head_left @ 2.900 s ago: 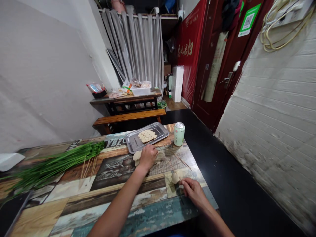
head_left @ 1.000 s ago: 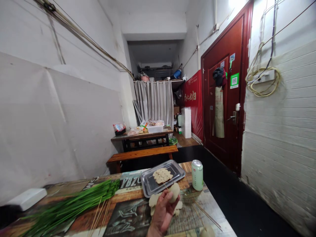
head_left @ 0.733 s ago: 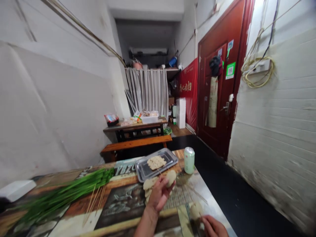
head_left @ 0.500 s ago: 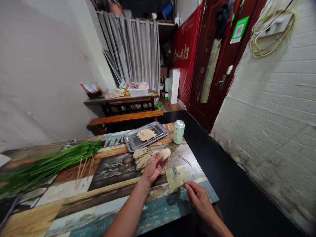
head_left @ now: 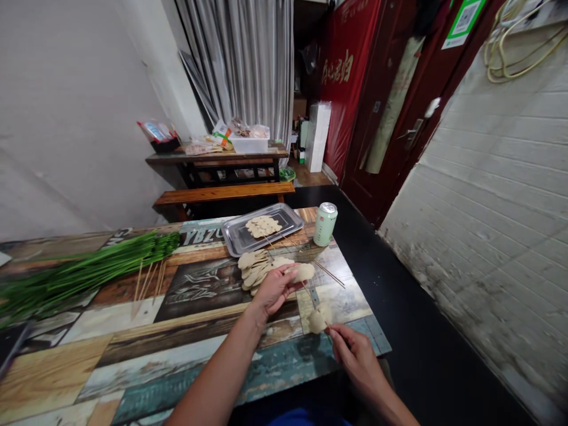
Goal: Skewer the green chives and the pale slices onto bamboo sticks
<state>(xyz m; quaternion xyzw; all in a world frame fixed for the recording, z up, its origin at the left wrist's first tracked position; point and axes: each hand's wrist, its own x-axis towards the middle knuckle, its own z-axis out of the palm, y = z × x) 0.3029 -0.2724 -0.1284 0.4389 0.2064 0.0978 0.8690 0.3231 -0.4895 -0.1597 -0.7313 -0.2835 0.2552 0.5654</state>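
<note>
My left hand [head_left: 276, 289] pinches a pale, flat, rounded slice [head_left: 303, 272], held out past the fingertips. Beside that hand lies a heap of similar pale slices [head_left: 254, 269] on the table. My right hand [head_left: 352, 349] is closed on a thin wooden skewer [head_left: 328, 326], most of it hidden by the fingers. At the skewer's far end a blurred pale slice [head_left: 318, 318] shows, over the table's right part. Two more skewers [head_left: 329, 274] lie to the right of my left hand.
Behind the heap, a metal tray [head_left: 236, 239] holds skewered pale slices [head_left: 263, 226]. A green can [head_left: 325, 225] stands at the table's far right corner. Long green stalks [head_left: 89, 272] and several loose skewers [head_left: 151, 281] lie at left. A bench [head_left: 224, 193] stands beyond the table.
The slice in my left hand has shifted slightly right and sticks out further. The pale slice at my right hand's skewer shows more plainly. The camera view has tilted down.
</note>
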